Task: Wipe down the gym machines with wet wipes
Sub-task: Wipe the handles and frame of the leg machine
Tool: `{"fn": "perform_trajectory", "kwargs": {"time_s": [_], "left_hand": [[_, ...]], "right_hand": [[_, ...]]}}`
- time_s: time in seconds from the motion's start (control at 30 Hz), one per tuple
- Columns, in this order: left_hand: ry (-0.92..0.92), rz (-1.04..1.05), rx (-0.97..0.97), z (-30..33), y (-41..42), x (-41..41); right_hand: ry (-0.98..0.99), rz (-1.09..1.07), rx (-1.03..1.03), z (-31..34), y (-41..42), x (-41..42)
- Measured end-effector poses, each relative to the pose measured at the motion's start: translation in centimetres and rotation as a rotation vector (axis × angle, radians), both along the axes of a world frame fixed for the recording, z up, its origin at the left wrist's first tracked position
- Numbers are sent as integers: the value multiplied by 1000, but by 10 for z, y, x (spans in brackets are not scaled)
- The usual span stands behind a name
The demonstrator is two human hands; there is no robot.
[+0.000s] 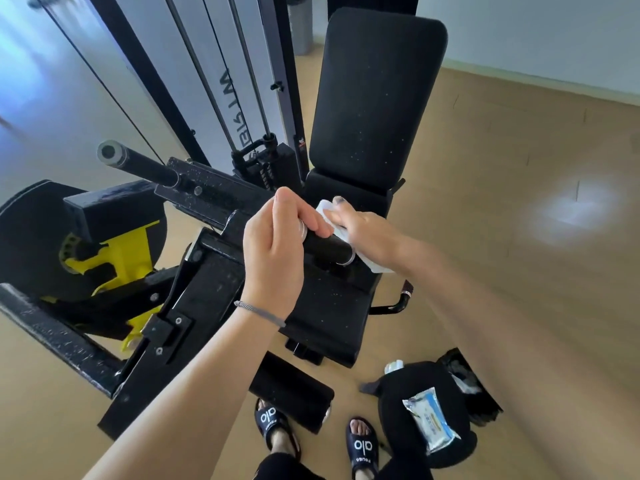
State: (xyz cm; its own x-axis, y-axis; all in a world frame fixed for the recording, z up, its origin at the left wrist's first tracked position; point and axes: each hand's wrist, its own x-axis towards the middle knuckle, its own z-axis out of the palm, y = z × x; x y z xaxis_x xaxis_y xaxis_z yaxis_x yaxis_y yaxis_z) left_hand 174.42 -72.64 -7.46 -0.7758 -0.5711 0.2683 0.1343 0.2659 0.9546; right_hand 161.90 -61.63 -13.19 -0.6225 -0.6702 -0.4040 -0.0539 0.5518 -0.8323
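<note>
Left hand [277,247] curled round the black handle grip [327,249] at its near end; right hand [367,233] pinches a white wet wipe [325,207] against the far end — fingers wrapped over it. Gym machine [207,271] below, backrest pad [377,98] upright behind. Wipes pack [431,420] lies on a black bag [415,386] — floor, near the sandals [273,424].

wet wipe [329,211]: white
handle grip [325,245]: black, silver ring at each end
backrest pad [375,98]: black, flecked with pale specks
machine frame [207,292]: black — scuffed with light marks
bracket [121,258]: bright yellow
floor [519,237]: tan, wood-look
wipes pack [431,419]: white and light blue — a yellow strip on the label
bag [415,386]: black
sandals [362,446]: black with white lettering
wrist band [259,313]: grey
</note>
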Motion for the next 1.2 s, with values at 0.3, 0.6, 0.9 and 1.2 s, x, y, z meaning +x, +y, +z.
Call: {"fn": "perform_trajectory", "kwargs": {"time_s": [0.3,0.6,0.9,1.2], "left_hand": [[-357,54,-325,-23,-46,12],[-404,-119,-982,-42,-57,-40],[-337,-251,-1229,-58,-56,-42],[-460,-262,-677,-57,-70,-20]], "right_hand": [[-58,-51,-57,23,-6,11],[-432,-182,-351,20,-46,-7],[-301,-250,-389,18,-25,3],[48,-399,-399,12,-9,53]]}}
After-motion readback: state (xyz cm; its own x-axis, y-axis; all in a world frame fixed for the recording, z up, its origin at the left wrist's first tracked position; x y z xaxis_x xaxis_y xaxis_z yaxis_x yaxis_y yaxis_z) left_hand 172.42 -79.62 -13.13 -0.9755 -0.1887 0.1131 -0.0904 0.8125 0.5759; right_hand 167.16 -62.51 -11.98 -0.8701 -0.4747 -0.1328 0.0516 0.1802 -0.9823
